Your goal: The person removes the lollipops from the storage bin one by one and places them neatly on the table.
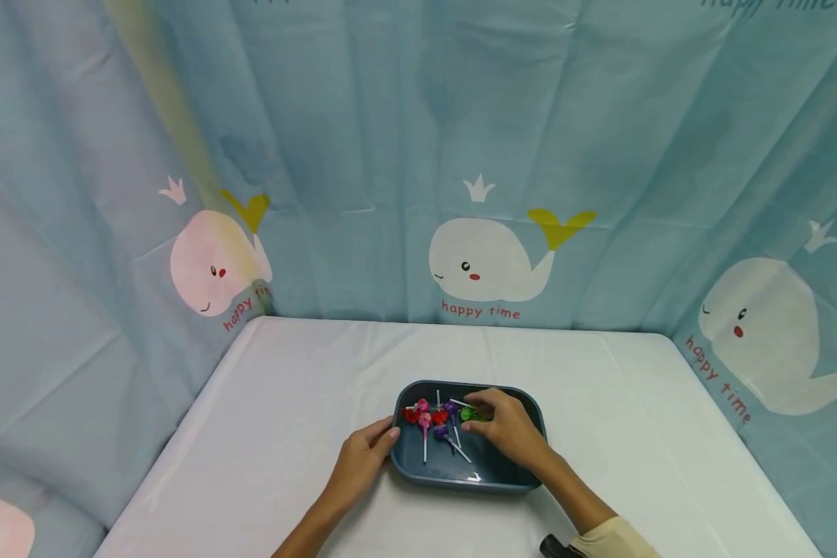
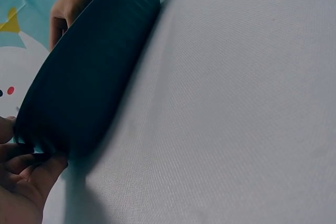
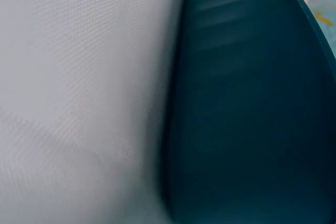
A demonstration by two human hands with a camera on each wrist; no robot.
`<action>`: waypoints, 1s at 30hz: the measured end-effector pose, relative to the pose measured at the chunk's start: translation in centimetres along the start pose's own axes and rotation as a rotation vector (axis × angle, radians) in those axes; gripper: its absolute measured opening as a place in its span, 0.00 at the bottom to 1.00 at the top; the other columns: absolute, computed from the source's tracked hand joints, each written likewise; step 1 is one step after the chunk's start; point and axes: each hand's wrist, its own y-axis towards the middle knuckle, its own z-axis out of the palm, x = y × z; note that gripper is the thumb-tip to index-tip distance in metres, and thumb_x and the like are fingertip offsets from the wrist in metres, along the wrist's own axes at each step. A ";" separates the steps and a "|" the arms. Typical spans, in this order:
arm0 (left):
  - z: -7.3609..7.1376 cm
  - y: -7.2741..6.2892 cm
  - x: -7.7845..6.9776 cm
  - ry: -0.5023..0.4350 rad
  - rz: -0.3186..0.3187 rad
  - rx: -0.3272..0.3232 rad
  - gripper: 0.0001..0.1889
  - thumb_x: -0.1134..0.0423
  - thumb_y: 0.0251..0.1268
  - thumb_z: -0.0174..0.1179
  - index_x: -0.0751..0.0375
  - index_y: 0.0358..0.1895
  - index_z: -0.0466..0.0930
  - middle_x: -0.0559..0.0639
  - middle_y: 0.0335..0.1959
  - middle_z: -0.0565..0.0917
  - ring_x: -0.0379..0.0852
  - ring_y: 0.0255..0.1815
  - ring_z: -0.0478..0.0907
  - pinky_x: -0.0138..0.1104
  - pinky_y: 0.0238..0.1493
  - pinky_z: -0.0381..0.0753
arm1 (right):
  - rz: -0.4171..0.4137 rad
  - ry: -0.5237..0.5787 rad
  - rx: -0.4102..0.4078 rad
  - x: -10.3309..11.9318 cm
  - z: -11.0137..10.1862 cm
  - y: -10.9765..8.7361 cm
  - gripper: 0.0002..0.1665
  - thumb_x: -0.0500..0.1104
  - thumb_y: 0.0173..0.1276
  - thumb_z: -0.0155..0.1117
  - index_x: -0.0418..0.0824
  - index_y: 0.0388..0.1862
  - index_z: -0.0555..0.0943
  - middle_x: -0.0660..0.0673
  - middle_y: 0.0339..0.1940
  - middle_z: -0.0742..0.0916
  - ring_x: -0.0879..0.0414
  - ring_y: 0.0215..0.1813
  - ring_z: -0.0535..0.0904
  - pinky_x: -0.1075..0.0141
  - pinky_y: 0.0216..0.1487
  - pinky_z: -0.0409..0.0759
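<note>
A dark blue-grey tray (image 1: 474, 487) with rounded corners stands on the white table. My left hand (image 1: 359, 459) grips its left end, thumb at the rim and fingers against the outer wall; the left wrist view shows this hand (image 2: 31, 182) at the tray wall (image 2: 89, 72). Inside lie several wrapped lollipops, among them a pink lollipop (image 1: 425, 420), a purple lollipop (image 1: 442, 432) and a green lollipop (image 1: 468, 414). Over the tray's right part, my right hand (image 1: 508, 425) has thumb and fingers spread around the green lollipop. The right wrist view has only the tray's outside (image 3: 247, 108).
White cloth covers the table (image 1: 307, 387) around the tray. Behind and at both sides hangs a light blue curtain (image 1: 363, 256) with whale prints. A black strap-like object (image 1: 556, 545) shows near the right sleeve (image 1: 617, 539).
</note>
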 end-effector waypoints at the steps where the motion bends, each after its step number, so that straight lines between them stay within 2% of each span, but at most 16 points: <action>1: 0.0 0.0 0.0 0.004 0.000 -0.003 0.26 0.56 0.83 0.58 0.74 0.72 0.75 0.68 0.67 0.81 0.60 0.67 0.82 0.37 0.52 0.90 | 0.003 -0.005 0.001 0.0 0.1 0.0 0.23 0.40 0.65 0.81 0.38 0.58 0.87 0.41 0.54 0.89 0.49 0.52 0.88 0.53 0.57 0.89; 5: 0.0 0.0 0.2 0.035 0.005 -0.021 0.26 0.56 0.83 0.58 0.73 0.71 0.76 0.67 0.67 0.82 0.59 0.67 0.82 0.37 0.52 0.90 | 0.007 -0.022 0.014 0.0 0.3 0.3 0.21 0.39 0.65 0.80 0.38 0.56 0.88 0.43 0.53 0.89 0.50 0.51 0.87 0.55 0.56 0.89; 10: 0.1 0.0 0.2 0.046 0.009 -0.025 0.26 0.55 0.83 0.58 0.73 0.71 0.76 0.67 0.68 0.81 0.60 0.70 0.79 0.40 0.57 0.88 | -0.008 -0.046 0.050 0.0 0.4 0.5 0.17 0.38 0.66 0.80 0.39 0.53 0.89 0.45 0.50 0.89 0.54 0.47 0.85 0.59 0.53 0.89; 12: 0.1 0.0 0.2 0.052 0.013 -0.027 0.26 0.55 0.83 0.58 0.73 0.71 0.76 0.66 0.68 0.82 0.60 0.71 0.78 0.41 0.59 0.87 | -0.013 -0.050 0.057 0.1 0.5 0.5 0.16 0.38 0.66 0.80 0.40 0.51 0.90 0.47 0.48 0.88 0.56 0.45 0.84 0.62 0.50 0.89; 19: 0.1 -0.1 0.2 0.038 0.010 -0.023 0.26 0.55 0.83 0.58 0.72 0.71 0.77 0.66 0.68 0.82 0.60 0.70 0.79 0.40 0.58 0.88 | -0.041 -0.098 0.070 0.1 0.7 0.7 0.08 0.35 0.64 0.80 0.41 0.42 0.92 0.51 0.39 0.83 0.61 0.39 0.79 0.71 0.39 0.83; 26: 0.1 -0.3 0.0 0.035 0.012 -0.029 0.26 0.55 0.83 0.58 0.72 0.71 0.77 0.66 0.68 0.81 0.60 0.71 0.78 0.41 0.59 0.87 | -0.116 -0.187 0.035 0.3 1.0 0.6 0.07 0.34 0.63 0.81 0.43 0.34 0.89 0.52 0.40 0.84 0.60 0.38 0.78 0.68 0.38 0.82; 30: 0.1 -0.2 0.0 0.040 0.017 -0.031 0.26 0.55 0.83 0.58 0.73 0.71 0.77 0.66 0.68 0.81 0.61 0.71 0.78 0.42 0.60 0.86 | -0.131 -0.251 0.029 0.5 1.1 0.6 0.10 0.34 0.62 0.82 0.44 0.35 0.88 0.52 0.39 0.84 0.60 0.38 0.78 0.65 0.42 0.84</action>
